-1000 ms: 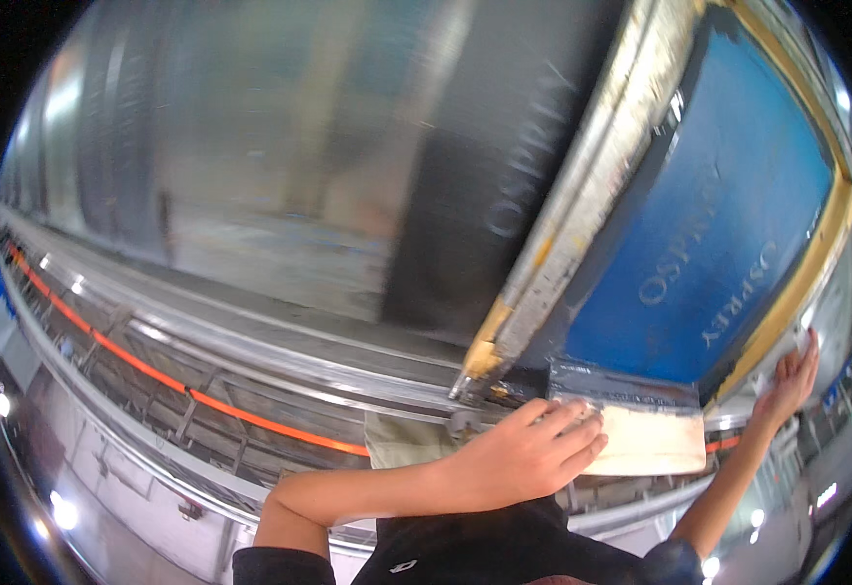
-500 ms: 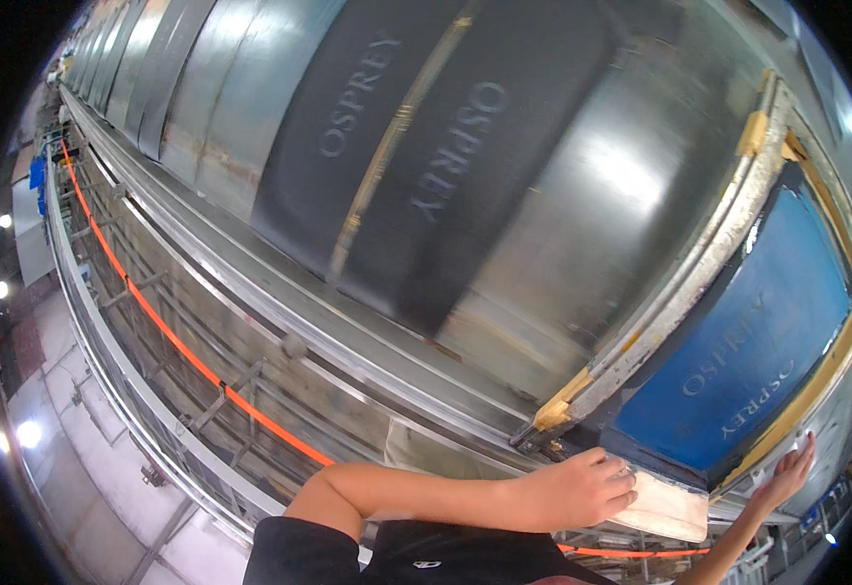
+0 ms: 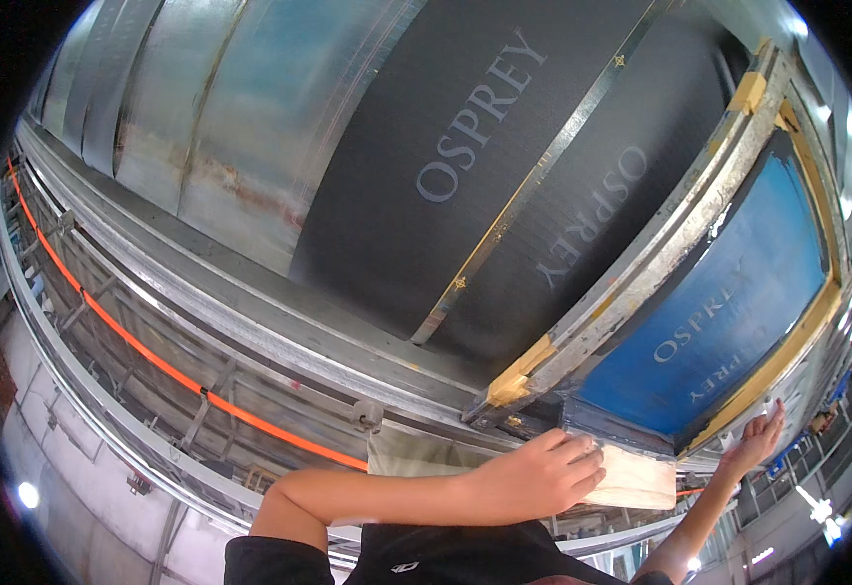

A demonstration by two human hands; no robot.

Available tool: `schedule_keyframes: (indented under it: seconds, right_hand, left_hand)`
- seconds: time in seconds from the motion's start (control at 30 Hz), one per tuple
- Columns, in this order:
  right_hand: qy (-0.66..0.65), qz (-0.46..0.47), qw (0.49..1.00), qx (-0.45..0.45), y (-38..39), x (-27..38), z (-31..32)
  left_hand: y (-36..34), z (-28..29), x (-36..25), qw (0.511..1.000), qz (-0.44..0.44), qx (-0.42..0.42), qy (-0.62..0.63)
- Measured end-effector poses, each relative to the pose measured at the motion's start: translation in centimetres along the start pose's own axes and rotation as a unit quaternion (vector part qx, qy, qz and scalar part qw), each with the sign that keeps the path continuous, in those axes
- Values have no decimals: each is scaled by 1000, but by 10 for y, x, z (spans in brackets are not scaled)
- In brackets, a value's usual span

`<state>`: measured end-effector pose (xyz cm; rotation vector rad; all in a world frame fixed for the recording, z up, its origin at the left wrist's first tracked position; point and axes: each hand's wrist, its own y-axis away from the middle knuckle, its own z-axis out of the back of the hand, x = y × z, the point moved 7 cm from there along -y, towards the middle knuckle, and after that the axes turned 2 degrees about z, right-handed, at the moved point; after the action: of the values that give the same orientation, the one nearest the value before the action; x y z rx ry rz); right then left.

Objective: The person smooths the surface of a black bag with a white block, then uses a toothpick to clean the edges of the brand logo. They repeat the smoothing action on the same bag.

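Could go crooked here, with the wooden scraper [image 3: 631,480] gripped by its left end alone in the curled left hand [image 3: 548,475]; might tip at the unheld right end and scuff the blue screen [image 3: 679,331]. Could jolt the frame [image 3: 640,255], on a bump from the half-bent right hand [image 3: 755,444], holding nothing visible, just beside the yellow edge [image 3: 775,363], perhaps touching, hard to tell. And the scraper? Lying along the screen's near edge, just right of the left hand, left of the right.

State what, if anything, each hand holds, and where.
The left hand grips a pale rectangular wooden board by its left end; whether the right hand holds anything cannot be told.
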<state>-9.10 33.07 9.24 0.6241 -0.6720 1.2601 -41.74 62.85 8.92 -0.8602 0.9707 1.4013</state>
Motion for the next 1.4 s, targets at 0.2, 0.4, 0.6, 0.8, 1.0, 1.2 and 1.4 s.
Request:
schedule_keyframes:
  seconds: [0.2,0.4,0.6,0.8,1.0,1.2,1.4]
  right_hand:
    - [-39,7,999,31,-4,-5,-5]
    - [-44,0,999,31,-8,-4,-12]
    - [-42,7,999,25,1,4,-19]
    - [-52,11,998,40,-8,5,-9]
    - [-33,-2,999,1,-1,3,-3]
    - [-19,-16,1000,15,10,2,12]
    - [-21,-36,999,26,8,-10,8]
  left_hand:
    - [-3,3,-5,999,4,15,-30]
    - [0,-4,-5,999,14,14,-40]
    - [3,2,-3,997,0,-72,-30]
    - [2,11,-2,997,-17,-64,-32]
    - [-8,9,3,999,-16,23,-20]
    - [-11,8,1,997,1,72,-6]
    - [-17,5,1,996,-4,87,-30]
